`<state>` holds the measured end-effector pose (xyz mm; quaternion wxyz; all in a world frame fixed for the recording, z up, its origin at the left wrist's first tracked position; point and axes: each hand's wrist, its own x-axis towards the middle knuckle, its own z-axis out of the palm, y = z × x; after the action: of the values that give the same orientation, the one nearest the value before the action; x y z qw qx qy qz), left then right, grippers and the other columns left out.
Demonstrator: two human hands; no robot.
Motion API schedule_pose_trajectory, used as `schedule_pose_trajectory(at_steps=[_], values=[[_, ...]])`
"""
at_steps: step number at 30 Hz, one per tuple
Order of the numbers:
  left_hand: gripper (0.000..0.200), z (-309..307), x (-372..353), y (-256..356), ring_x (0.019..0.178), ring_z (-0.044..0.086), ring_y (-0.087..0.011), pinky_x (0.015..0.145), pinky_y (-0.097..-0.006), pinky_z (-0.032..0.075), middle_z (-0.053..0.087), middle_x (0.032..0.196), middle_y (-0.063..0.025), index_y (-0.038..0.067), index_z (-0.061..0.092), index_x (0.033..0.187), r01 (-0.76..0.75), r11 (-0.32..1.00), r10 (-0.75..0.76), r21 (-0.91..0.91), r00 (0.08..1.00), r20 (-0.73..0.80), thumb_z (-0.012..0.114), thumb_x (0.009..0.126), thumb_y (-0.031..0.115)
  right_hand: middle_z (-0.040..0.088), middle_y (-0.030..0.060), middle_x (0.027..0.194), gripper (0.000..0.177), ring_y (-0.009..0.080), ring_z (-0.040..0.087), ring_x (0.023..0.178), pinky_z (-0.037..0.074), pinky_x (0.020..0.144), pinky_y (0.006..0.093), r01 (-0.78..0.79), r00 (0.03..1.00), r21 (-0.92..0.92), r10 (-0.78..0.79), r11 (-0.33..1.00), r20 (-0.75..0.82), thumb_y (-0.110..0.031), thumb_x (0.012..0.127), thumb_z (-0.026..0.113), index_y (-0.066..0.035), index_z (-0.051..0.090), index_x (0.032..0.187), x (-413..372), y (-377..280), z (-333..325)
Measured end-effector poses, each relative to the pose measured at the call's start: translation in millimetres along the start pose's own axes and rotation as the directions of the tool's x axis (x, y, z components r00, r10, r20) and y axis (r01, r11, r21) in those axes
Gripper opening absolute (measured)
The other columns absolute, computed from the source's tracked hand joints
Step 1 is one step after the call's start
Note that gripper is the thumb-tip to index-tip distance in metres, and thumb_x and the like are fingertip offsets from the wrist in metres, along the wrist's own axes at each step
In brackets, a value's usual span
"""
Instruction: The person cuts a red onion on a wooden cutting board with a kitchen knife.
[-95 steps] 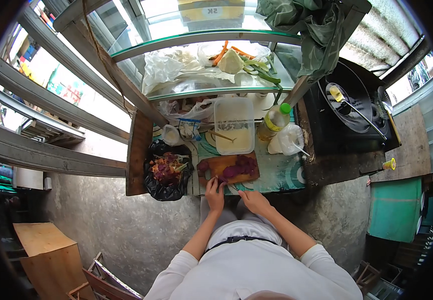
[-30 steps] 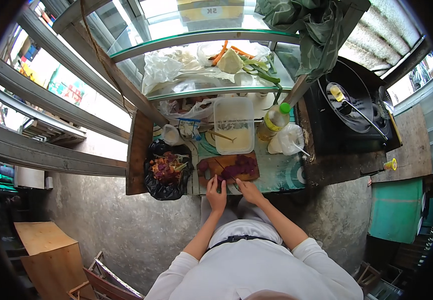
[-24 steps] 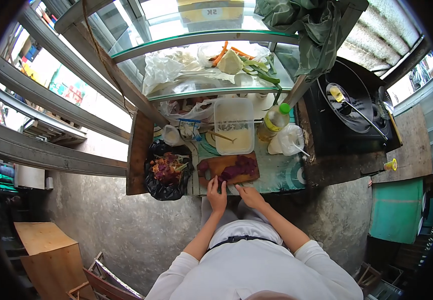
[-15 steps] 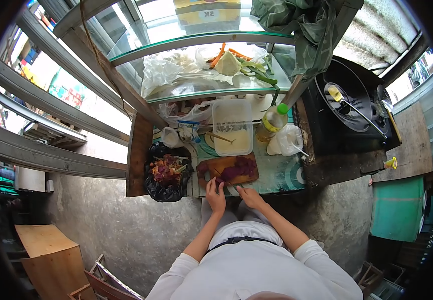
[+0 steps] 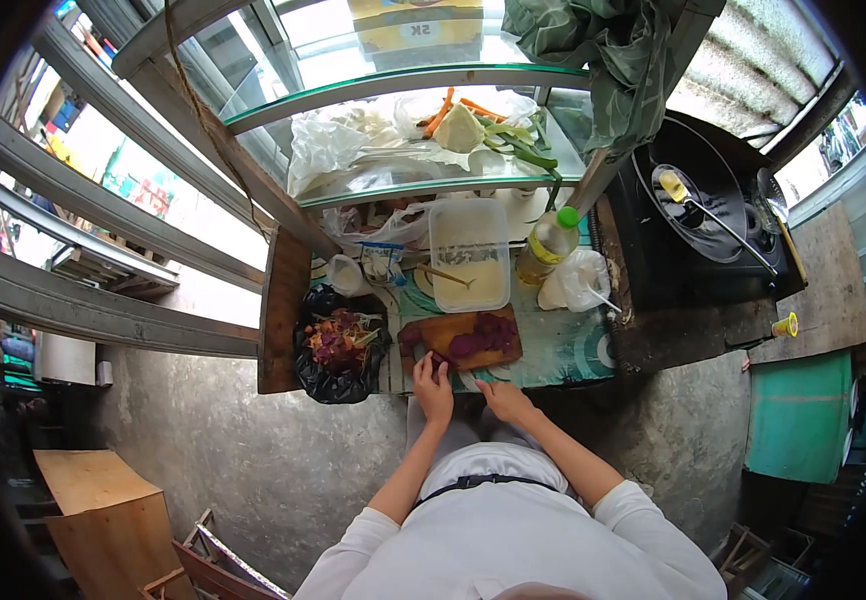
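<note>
A wooden cutting board (image 5: 512,352) lies near the counter's front edge with purple pieces (image 5: 483,338) on it. My left hand (image 5: 433,385) is at the board's lower left, its fingers bent over a purple piece at the edge. Just right of it, my right hand (image 5: 505,398) is closed below the board's front edge; what it grips is too small to make out. Left of the board sits a black plastic bag (image 5: 337,387) holding colourful peelings (image 5: 341,338).
Behind the board stand a plastic container (image 5: 470,255), a green-capped bottle (image 5: 550,245) and a white plastic bag (image 5: 579,279). Glass shelves with vegetables (image 5: 460,130) rise above. At the right, a wok (image 5: 698,195) rests on a black stove (image 5: 643,270).
The whole view has shifted slightly, moving the counter a little to the right in the picture. Purple pieces near my left hand lie slightly differently; both hands stay almost in place.
</note>
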<state>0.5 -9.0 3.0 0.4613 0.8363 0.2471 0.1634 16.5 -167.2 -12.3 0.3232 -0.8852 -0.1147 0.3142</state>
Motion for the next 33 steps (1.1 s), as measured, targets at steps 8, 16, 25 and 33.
schedule_pose_trajectory(at_steps=[8, 16, 25, 33], values=[[0.034, 1, 1, -5, 0.094, 0.06, -0.0294, 0.078, -0.0338, 0.047, 0.06, 0.107, -0.0132, 0.001, 0.062, 0.112, -0.08, 0.997, 0.08, 0.002, 0.997, 0.004, 0.067, 0.082, 0.017, 0.056, 0.0203, 0.067, 0.062, 0.0357, 0.054, 0.064, 0.041, 0.063, 0.0404, -0.01, 0.999, 0.171, 0.003, 0.985, 0.038, -0.047, 0.097, 0.029, 0.004, 0.056, 0.075, -14, 1, -23], [0.036, -4, 4, -13, 0.094, 0.061, -0.027, 0.08, -0.0336, 0.047, 0.063, 0.105, -0.0115, 0.002, 0.064, 0.112, -0.084, 0.993, 0.086, -0.081, 0.996, 0.019, 0.071, 0.078, 0.011, 0.06, 0.0243, 0.078, 0.053, 0.0436, 0.055, 0.076, 0.042, 0.069, 0.0451, 0.074, 0.993, 0.208, -0.053, 0.975, -0.105, -0.041, 0.097, 0.033, 0.004, 0.057, 0.081, -30, -27, -20], [0.035, -6, 6, -16, 0.094, 0.061, -0.0259, 0.08, -0.0329, 0.047, 0.063, 0.104, -0.0116, 0.001, 0.064, 0.112, -0.108, 0.988, 0.112, -0.112, 0.993, 0.031, 0.07, 0.078, 0.009, 0.061, 0.0268, 0.086, 0.054, 0.0456, 0.057, 0.084, 0.044, 0.075, 0.0503, -0.042, 0.997, 0.047, 0.044, 0.998, -0.058, -0.043, 0.096, 0.032, 0.002, 0.062, 0.086, -34, -44, -33], [0.032, -5, 4, -8, 0.092, 0.062, -0.0278, 0.08, -0.0337, 0.047, 0.064, 0.104, -0.0142, -0.001, 0.064, 0.11, -0.015, 0.995, 0.016, -0.102, 1.0, 0.002, 0.068, 0.08, 0.009, 0.062, 0.0268, 0.084, 0.055, 0.046, 0.057, 0.082, 0.045, 0.073, 0.0514, -0.063, 0.995, -0.008, 0.063, 0.998, -0.075, -0.042, 0.096, 0.033, 0.002, 0.062, 0.084, -36, -46, -32]])
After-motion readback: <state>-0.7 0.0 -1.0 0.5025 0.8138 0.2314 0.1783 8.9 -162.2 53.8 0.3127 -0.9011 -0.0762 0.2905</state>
